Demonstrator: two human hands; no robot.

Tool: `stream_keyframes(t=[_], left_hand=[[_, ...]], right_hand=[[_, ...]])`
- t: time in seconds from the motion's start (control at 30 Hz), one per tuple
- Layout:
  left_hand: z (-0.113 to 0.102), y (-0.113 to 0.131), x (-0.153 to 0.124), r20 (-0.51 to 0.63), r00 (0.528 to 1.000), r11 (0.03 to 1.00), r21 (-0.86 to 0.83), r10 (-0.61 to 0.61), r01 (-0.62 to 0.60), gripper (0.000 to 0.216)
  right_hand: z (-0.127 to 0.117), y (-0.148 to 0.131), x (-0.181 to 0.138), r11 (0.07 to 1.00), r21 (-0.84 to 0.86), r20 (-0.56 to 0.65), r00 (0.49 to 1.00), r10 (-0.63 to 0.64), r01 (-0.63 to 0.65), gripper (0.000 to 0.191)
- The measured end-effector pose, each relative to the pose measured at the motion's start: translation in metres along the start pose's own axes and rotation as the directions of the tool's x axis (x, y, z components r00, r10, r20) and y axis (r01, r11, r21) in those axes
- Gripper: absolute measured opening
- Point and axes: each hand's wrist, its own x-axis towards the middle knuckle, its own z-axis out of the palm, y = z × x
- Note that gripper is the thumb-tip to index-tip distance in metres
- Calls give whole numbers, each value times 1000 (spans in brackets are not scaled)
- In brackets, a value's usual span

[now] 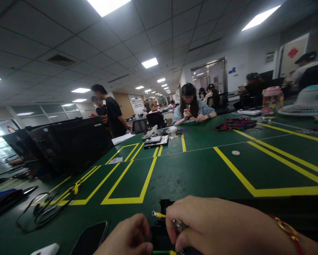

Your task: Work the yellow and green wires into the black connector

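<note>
Two grips crowd together on the green counter (174, 177) as I watch remotely: the right grip (201, 223) curls tight on a small metal fitting (178, 225), seemingly steadying it against a black housing (157, 237), a yellow-tipped wire (159, 214) just beyond, the left grip (125, 235) curled, its hold hidden.

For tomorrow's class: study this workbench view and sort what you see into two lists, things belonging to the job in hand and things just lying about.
Job in hand: left hand; right hand; metal connector; yellow-tipped wire; black holder.

Lying about: smartphone; coiled black cable; white disc; tangle of coloured wires; desk fan.
</note>
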Motion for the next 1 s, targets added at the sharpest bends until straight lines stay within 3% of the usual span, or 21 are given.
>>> stream_keyframes(t=[0.37, 0.57, 1.0], left_hand=[[0, -2, 0, -30, 1000, 999, 41, 4, -3, 13], [-1, 0, -2, -11, 1000, 999, 39, 2, -2, 14], [0, -6, 1, -30, 999, 999, 41, 24, -22, 13]], right_hand=[[5, 2, 2, 1000, 7, -52, 998, 22, -21, 23], [4, 1, 2, 1000, -3, -5, 1000, 17, -18, 22], [7, 3, 2, 1000, 4, -26, 1000, 14, -14, 22]])
